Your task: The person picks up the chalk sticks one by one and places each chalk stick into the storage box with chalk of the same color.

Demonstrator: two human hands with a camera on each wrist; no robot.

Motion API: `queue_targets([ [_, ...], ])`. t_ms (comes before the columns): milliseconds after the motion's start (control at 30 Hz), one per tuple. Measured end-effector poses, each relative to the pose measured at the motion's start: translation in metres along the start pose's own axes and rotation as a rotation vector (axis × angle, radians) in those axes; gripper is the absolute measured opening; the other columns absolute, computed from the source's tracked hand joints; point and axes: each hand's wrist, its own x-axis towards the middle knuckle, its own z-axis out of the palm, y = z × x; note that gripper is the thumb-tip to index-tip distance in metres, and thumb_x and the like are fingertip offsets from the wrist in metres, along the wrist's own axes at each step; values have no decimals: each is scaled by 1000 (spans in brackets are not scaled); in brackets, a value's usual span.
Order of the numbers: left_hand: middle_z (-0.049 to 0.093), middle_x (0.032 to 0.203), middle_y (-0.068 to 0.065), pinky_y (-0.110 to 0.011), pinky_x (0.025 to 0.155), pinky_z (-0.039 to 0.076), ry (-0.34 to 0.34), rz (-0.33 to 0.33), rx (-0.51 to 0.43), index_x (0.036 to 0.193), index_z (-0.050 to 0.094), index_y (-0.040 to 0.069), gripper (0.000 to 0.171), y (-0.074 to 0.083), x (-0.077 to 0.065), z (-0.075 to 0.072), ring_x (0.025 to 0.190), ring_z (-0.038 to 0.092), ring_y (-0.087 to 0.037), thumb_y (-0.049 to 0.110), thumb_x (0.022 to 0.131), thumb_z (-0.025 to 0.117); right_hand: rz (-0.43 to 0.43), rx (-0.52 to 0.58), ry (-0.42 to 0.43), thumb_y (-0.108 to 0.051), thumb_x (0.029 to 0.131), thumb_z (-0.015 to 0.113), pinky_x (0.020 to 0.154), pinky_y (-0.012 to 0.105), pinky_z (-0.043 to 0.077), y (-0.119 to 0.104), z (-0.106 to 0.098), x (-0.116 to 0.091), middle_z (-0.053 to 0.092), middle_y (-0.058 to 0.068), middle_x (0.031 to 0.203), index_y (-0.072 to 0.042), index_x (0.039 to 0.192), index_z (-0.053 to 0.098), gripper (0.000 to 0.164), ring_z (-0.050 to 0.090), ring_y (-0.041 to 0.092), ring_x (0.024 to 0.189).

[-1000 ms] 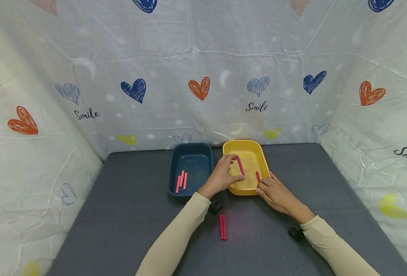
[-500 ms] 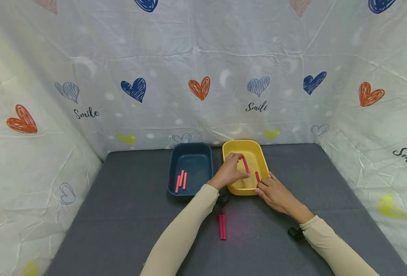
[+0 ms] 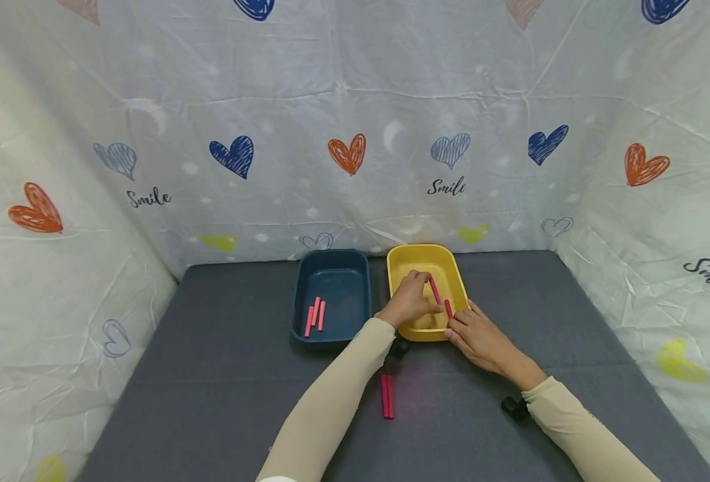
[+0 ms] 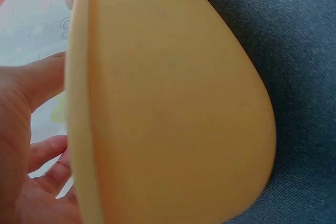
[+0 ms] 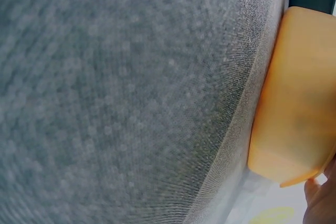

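Note:
In the head view my left hand (image 3: 411, 301) reaches into the yellow tray (image 3: 395, 261) and pinches a dark pink stick (image 3: 435, 291) between thumb and fingertips. The stick leans slightly, upper end to the left. My right hand (image 3: 484, 338) holds the tray's near right corner, with fingers on both sides of the rim. Beside those fingers is a second dark pink stick (image 3: 448, 308), its lower end hidden by the hand. The left wrist view shows the tray's outer wall (image 4: 173, 98) hiding what the left fingers (image 4: 50, 148) hold. Fingers of the right hand (image 5: 323, 203) touch the rim in the right wrist view.
A dark blue tray (image 3: 339, 281) stands left of the yellow one, with several lighter pink sticks (image 3: 316, 311) inside. Two dark pink sticks (image 3: 387, 396) lie side by side on the grey cloth-covered table (image 3: 228, 375), in front of the trays. A printed curtain (image 3: 282, 167) surrounds the table.
My left hand has moved right within the yellow tray, bringing its stick close to the second stick. The right hand has stayed at the tray's corner.

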Motion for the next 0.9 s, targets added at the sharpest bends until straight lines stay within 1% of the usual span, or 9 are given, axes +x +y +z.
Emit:
queue_targets([
  [200, 49, 139, -8, -33, 105, 47, -18, -13, 74, 144, 45, 10, 76, 3, 4, 5, 125, 48, -24, 36, 81, 80, -13, -6, 15, -25, 100, 56, 112, 59, 33, 0, 2, 0, 57, 0, 86, -16, 88, 58, 15, 58, 21, 90],
  [333, 51, 135, -8, -32, 103, 47, -30, -23, 132, 143, 46, 9, 77, 4, 5, 7, 121, 49, -23, 37, 80, 81, -1, 0, 0, -25, 100, 55, 113, 59, 32, 0, 2, 0, 57, 0, 87, -16, 89, 59, 15, 58, 22, 91],
  [567, 53, 129, -8, -34, 99, 50, -68, -42, 183, 141, 49, 10, 76, 7, 7, 9, 114, 50, -23, 38, 78, 83, 20, -2, -26, -25, 100, 55, 115, 57, 31, 0, 1, 0, 57, 0, 88, -17, 89, 59, 15, 58, 21, 91],
  [733, 54, 127, -7, -35, 95, 51, -92, -62, 213, 139, 50, 11, 75, 10, 7, 12, 111, 50, -22, 39, 77, 83, 14, -1, -16, -25, 100, 55, 114, 57, 31, 0, 1, 0, 58, -1, 88, -17, 88, 59, 14, 58, 21, 92],
  [900, 54, 129, -7, -36, 96, 50, -108, -75, 237, 136, 52, 12, 72, 11, 7, 16, 112, 50, -22, 39, 77, 83, 7, -6, -8, -24, 100, 55, 113, 59, 32, 1, 2, 0, 58, 0, 88, -17, 87, 59, 15, 58, 22, 92],
])
